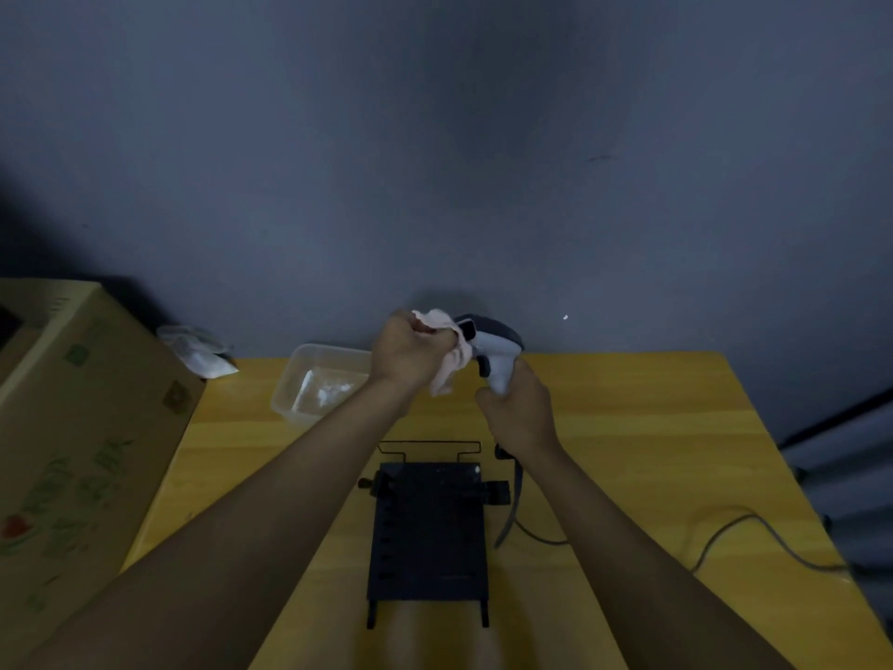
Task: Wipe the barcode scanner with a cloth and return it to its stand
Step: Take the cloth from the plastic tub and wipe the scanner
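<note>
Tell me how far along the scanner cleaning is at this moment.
Done: the barcode scanner is off the black stand and lifted above the yellow table. In hand: the right hand grips its handle while the left hand presses a pink cloth against the scanner's head, so wiping is under way. Left: finishing the wipe and setting the scanner back on the stand, which sits unoccupied below.
</note>
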